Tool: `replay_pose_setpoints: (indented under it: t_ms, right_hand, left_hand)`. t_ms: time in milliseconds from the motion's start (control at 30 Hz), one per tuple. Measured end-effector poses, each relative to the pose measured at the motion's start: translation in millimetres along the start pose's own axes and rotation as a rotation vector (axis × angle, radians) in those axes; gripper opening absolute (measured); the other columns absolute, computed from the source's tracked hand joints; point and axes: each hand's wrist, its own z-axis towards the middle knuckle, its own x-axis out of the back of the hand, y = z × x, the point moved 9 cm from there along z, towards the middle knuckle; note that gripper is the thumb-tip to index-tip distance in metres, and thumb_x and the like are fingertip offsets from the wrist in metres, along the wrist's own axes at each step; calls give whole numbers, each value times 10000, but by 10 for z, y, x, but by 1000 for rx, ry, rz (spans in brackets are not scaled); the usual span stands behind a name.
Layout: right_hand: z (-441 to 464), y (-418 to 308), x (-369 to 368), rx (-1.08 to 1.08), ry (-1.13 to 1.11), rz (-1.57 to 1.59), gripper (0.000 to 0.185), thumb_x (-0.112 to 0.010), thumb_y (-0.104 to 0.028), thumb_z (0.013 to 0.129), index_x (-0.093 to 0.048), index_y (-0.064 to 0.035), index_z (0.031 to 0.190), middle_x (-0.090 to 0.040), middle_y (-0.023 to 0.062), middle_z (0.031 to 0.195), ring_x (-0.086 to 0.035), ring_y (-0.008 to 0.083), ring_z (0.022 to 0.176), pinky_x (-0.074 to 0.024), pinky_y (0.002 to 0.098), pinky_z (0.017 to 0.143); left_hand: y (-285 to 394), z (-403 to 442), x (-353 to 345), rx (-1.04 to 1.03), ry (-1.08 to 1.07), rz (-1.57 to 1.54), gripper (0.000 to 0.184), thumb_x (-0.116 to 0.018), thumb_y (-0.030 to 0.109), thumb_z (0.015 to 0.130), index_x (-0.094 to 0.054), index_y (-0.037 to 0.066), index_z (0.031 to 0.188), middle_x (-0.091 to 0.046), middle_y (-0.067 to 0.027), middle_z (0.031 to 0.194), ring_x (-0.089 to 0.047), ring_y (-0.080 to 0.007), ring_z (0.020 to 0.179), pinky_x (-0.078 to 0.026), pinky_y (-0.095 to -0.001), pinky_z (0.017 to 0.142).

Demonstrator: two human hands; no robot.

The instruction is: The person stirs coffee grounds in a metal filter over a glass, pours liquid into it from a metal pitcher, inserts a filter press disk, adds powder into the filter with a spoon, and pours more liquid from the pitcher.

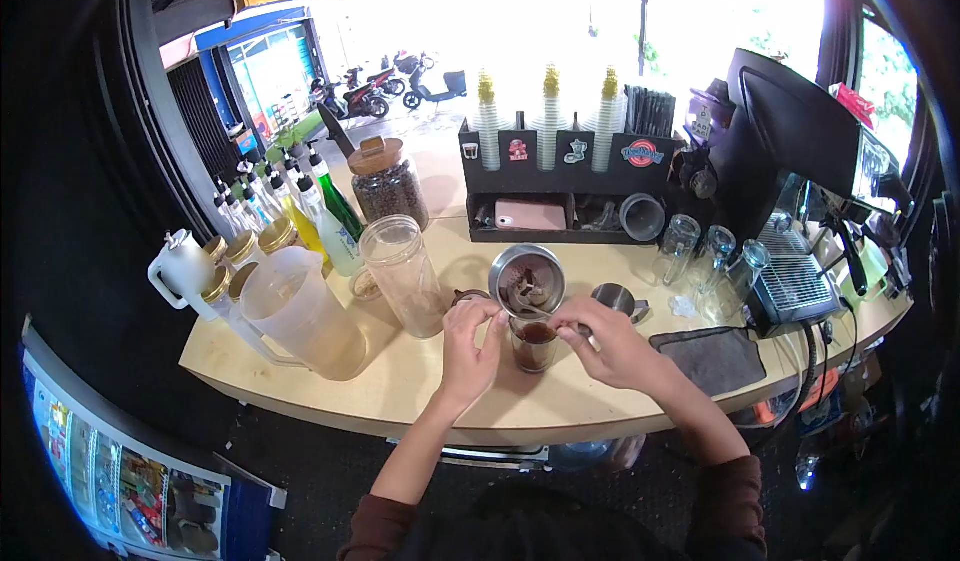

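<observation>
A round metal cup (527,253) with dark brown contents and paler lumps is tipped toward me above a glass (534,358) of dark brown liquid. My left hand (474,346) is closed at the cup's lower left edge; its fingertips partly hide the grip. From the right, my right hand (607,344) pinches a thin metal spoon (537,313) whose tip reaches into the cup's mouth. Behind my right hand stands a small metal jug (612,299). Left of the cup is a tall clear plastic jar (405,279).
A frosted pitcher (305,311), several pump bottles (335,201) and a jar of dark beans (388,186) stand left. At the back a black organizer (520,181) holds stacked cups and a phone (531,215). Glasses (677,246), a dark cloth (710,359) and a machine (797,273) are right.
</observation>
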Motion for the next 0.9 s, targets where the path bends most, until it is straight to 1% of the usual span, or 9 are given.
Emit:
replay_pose_setpoints:
  t_ms: [100, 233, 300, 433, 533, 633, 700, 833, 900]
  right_hand:
    - [0, -8, 62, 13, 95, -36, 118, -573, -19, 905, -570, -30, 1022, -582, 132, 912, -602, 280, 831, -482, 347, 719]
    - [-6, -22, 1, 27, 41, -42, 123, -570, -16, 905, -571, -33, 1027, -584, 133, 906, -606, 274, 822, -487, 333, 704]
    - [-22, -14, 51, 42, 135, -60, 104, -568, -22, 910, -572, -25, 1014, -595, 128, 885, -614, 263, 795, -491, 322, 692]
    - [8, 63, 38, -43, 81, 59, 84, -555, -25, 919, -577, -11, 999, -606, 123, 874, -621, 241, 777, -491, 314, 692]
    - [20, 58, 129, -50, 166, 46, 113, -550, -33, 923, -549, -17, 1034, -599, 146, 921, -616, 281, 801, -484, 354, 699]
    - [74, 158, 130, -82, 99, 142, 113, -531, -57, 939, -567, -9, 1035, -619, 138, 903, -622, 258, 815, -484, 324, 684]
    - [81, 227, 71, -144, -22, 218, 133, -509, -75, 951, -575, -5, 1043, -626, 135, 862, -628, 243, 784, -485, 322, 677]
    - [126, 224, 158, -151, -20, 195, 141, -501, -80, 952, -579, -5, 1043, -629, 140, 851, -628, 219, 741, -486, 328, 671]
    - [143, 183, 50, -119, -166, 170, 146, -511, -92, 948, -589, -2, 1032, -636, 136, 840, -624, 214, 699, -486, 341, 652]
  left_hand:
    - [14, -15, 13, -25, 34, 79, 94, -600, 127, 885, -597, 38, 854, -624, -89, 869, -561, -284, 925, -359, -405, 884]
    - [59, -29, 8, -59, 57, 123, 77, -604, 118, 877, -599, 43, 862, -625, -83, 886, -556, -280, 948, -343, -405, 899]
    - [98, -39, 23, -89, 93, 154, 67, -608, 110, 871, -600, 44, 872, -625, -81, 893, -558, -276, 946, -339, -400, 901]
    - [115, -47, 24, -114, 114, 169, 61, -612, 104, 865, -600, 45, 875, -625, -81, 893, -558, -275, 943, -337, -399, 900]
    - [91, -37, 16, -113, 91, 159, 71, -610, 110, 869, -597, 40, 879, -624, -84, 900, -559, -275, 946, -337, -398, 897]
    - [29, -5, 10, -110, 53, 125, 80, -580, 115, 887, -588, 36, 895, -611, -84, 902, -551, -273, 932, -335, -395, 896]
    - [7, 27, 30, -134, 33, 126, 91, -546, 122, 905, -578, 38, 914, -588, -82, 890, -531, -268, 893, -335, -394, 884]
    - [-48, 79, 54, -99, 8, 114, 92, -519, 122, 918, -569, 45, 913, -566, -77, 867, -508, -263, 852, -332, -394, 873]
    - [-78, 118, 48, -90, -9, 127, 102, -511, 130, 926, -565, 48, 899, -558, -73, 854, -499, -261, 851, -326, -392, 866]
